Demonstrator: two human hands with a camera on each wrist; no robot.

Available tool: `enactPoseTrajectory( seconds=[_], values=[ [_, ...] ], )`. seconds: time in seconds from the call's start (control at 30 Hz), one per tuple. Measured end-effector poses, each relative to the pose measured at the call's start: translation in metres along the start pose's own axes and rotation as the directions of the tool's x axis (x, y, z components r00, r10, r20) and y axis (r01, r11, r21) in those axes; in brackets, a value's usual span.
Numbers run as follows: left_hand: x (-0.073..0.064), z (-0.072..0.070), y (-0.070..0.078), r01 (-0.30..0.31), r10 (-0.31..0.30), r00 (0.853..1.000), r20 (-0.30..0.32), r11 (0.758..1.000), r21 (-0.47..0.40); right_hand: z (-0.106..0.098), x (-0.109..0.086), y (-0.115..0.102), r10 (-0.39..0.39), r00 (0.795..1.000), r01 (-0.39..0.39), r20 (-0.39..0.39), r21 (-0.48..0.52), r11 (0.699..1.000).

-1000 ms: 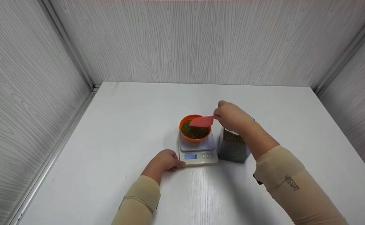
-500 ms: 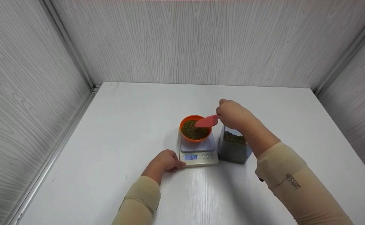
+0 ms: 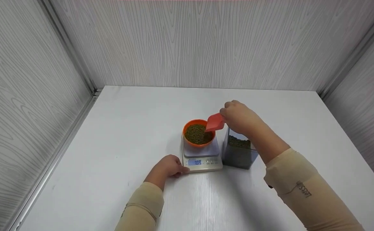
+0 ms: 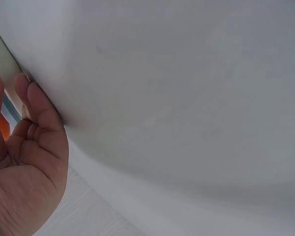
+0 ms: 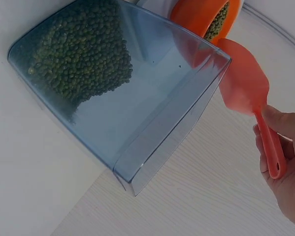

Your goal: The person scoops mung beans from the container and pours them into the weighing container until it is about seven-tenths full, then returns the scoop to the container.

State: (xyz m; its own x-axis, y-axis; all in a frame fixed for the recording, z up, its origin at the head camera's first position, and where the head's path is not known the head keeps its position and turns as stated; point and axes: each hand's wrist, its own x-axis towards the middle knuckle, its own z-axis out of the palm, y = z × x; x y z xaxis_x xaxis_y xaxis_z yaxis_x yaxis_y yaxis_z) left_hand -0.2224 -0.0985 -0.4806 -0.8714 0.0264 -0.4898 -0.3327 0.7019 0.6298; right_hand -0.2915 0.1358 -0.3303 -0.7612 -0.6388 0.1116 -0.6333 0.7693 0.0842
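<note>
My right hand (image 3: 239, 117) grips the handle of a red scoop (image 3: 215, 122), also plain in the right wrist view (image 5: 244, 78). The scoop tilts over the right rim of an orange bowl (image 3: 185, 131), tip down. Green beans that look like mung beans (image 3: 198, 134) lie in the bowl. Underneath the bowl is a white kitchen scale (image 3: 212, 166) with a lit display (image 3: 194, 162). At the scale's front left corner, my left hand (image 3: 170, 166) holds on, thumb along the front edge and the other fingers curled (image 4: 39, 105).
Right beside the scale stands a clear, bluish container (image 3: 238, 157) partly filled with the same green beans (image 5: 83, 54). My right forearm reaches across it in the head view. Pale wood-grain walls (image 3: 187, 41) enclose the white table (image 3: 135, 115) at the back and sides.
The scoop has drawn back to the right and tipped more steeply over the bowl's rim. The scale's digits have changed, rising. The left hand has stayed at the scale's corner.
</note>
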Motion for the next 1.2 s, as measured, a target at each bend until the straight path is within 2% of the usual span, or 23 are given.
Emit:
enactPoseTrajectory(
  seconds=[0.23, 0.4, 0.57, 0.67, 0.77, 0.9, 1.2],
  values=[
    [0.0, 0.0, 0.0, 0.002, -0.002, 1.0, -0.003, 1.0, -0.004, -0.008, -0.011, 0.012, -0.008, 0.996, 0.019, -0.089, 0.127, 0.992],
    [0.001, -0.002, -0.001, 0.011, -0.011, 1.0, -0.005, 1.0, -0.014, -0.023, -0.024, 0.025, 0.01, 0.996, 0.004, -0.085, 0.162, 0.987],
    [0.0, -0.003, -0.001, -0.024, 0.024, 1.0, -0.002, 1.0, 0.012, -0.037, -0.042, 0.049, 0.019, 0.995, -0.001, -0.102, 0.175, 0.985],
    [0.0, -0.002, -0.001, -0.038, 0.038, 0.999, 0.007, 0.999, 0.008, -0.043, -0.054, 0.062, 0.057, 0.995, -0.041, -0.084, 0.177, 0.983],
    [0.001, -0.002, -0.001, -0.031, 0.032, 0.999, 0.012, 0.999, -0.01, -0.044, -0.062, 0.069, 0.102, 0.995, -0.096, -0.022, 0.179, 0.979],
    [0.002, -0.002, -0.002, -0.019, 0.019, 1.0, 0.016, 1.0, -0.018, -0.031, -0.065, 0.07, 0.121, 0.991, -0.129, 0.058, 0.148, 0.981],
    [0.003, -0.001, 0.001, -0.011, 0.011, 1.0, 0.018, 1.0, -0.014, 0.02, -0.056, 0.051, 0.107, 0.98, -0.126, 0.168, 0.107, 0.986]
  ],
)
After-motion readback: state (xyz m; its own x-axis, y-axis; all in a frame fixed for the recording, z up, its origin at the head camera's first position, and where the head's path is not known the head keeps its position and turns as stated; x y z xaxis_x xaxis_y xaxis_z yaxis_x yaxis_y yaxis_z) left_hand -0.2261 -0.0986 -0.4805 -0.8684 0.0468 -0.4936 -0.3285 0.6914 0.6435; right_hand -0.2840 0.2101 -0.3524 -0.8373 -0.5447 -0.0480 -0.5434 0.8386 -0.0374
